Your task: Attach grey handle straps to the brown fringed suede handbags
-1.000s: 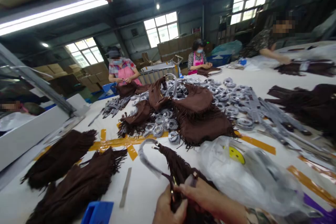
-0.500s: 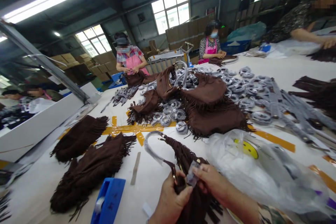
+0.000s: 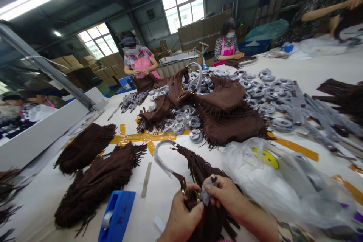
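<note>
A dark brown fringed handbag [image 3: 211, 219] lies at the table's near edge under both hands. My left hand [image 3: 183, 211] is closed around the bag's strap end, beside gold-coloured metal fittings. Pinched in my right hand [image 3: 224, 193] is a piece of greyish plastic wrap [image 3: 205, 194], close to the left thumb, with a small metal end showing above the fingers. The bag's handle [image 3: 163, 159], wrapped in clear plastic, curves away over the white table. What lies under my palms is hidden.
Left of my hands are a blue tape dispenser [image 3: 117, 215] and fringed brown bags [image 3: 96, 185]. A clear plastic bag [image 3: 263, 174] lies at right. Ahead are more brown bags [image 3: 232, 124] and many wrapped coiled straps [image 3: 282, 124]. Co-workers [image 3: 140, 60] are across the table.
My right hand has shifted slightly left with the plastic wrap, and more of the gold fittings show by my left hand. At far right, a co-worker's arm has lifted.
</note>
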Demonstrator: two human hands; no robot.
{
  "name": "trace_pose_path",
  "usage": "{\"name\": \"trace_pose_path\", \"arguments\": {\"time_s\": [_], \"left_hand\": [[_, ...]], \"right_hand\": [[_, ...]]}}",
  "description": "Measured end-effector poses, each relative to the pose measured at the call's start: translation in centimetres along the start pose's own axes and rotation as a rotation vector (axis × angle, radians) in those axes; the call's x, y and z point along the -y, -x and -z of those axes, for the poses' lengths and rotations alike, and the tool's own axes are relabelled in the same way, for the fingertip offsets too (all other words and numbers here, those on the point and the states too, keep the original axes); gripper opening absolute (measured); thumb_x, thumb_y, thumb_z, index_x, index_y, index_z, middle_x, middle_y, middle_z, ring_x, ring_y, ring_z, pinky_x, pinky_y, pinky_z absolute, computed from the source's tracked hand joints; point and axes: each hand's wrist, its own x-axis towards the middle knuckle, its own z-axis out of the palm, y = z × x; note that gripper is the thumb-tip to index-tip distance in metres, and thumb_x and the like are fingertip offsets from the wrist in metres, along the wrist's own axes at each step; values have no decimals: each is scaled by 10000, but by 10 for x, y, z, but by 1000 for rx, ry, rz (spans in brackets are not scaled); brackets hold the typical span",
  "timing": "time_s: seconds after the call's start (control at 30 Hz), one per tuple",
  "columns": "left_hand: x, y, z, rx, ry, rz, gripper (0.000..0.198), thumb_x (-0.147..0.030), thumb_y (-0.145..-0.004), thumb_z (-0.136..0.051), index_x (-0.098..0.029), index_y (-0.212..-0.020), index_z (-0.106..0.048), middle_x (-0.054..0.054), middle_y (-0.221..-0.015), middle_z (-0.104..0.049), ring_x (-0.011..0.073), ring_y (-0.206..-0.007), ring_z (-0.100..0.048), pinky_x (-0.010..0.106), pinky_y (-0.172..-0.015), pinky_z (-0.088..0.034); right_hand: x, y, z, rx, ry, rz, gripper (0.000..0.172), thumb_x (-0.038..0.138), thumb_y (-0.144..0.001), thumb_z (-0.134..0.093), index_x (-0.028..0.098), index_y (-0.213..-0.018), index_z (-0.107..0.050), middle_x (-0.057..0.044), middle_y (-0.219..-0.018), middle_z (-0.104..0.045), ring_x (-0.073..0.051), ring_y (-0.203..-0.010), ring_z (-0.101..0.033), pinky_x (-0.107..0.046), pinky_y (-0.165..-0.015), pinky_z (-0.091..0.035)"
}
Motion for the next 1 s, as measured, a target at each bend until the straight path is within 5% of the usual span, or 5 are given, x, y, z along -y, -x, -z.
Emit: {"name": "trace_pose_path", "arguments": {"time_s": [0.2, 0.33, 0.7, 0.83, 1.0], "left_hand": [[-4, -2, -4, 4, 50, -4, 354, -454, -782, -667, -152, -965, -643, 67, -833, -688, 201, -777, -609, 293, -716, -476], [-6, -7, -9, -66, -34, 62, 236, -396, -799, -638, -160, -807, -646, 40, -723, -668, 187, -714, -598, 285, -670, -461], [-4, -15, -3, -86, -43, 87, 189, -346, -785, -625, -158, -785, -636, 19, -694, -609, 178, -688, -554, 294, -659, -429], [-6, -17, -2, -124, -7, 90, 167, -325, -784, -618, -161, -754, -628, 10, -675, -592, 166, -674, -528, 285, -644, -407], [-10, -18, -1, -23, 11, 72, 166, -318, -790, -619, -160, -741, -620, 5, -664, -579, 164, -681, -525, 284, -656, -416]], "right_hand": [[14, 7, -8, -28, 98, 66, 312, 441, -780, -646, 134, -831, -667, 24, -609, -571, -93, -517, -487, -225, -504, -374], [14, 6, -6, -44, 76, 48, 323, 460, -766, -659, 138, -776, -638, 37, -573, -543, -93, -507, -476, -222, -489, -353], [0, -4, 9, -162, -316, 22, 392, 543, -797, -680, 159, -844, -615, 44, -611, -524, -70, -488, -423, -207, -454, -282], [-1, 1, 16, -14, -273, 26, 449, 605, -848, -592, 163, -929, -611, 4, -784, -590, -71, -549, -485, -202, -474, -336], [2, 6, 5, 84, -17, 19, 477, 633, -810, -616, 157, -833, -592, 49, -585, -514, -77, -486, -441, -206, -466, -329]]}}
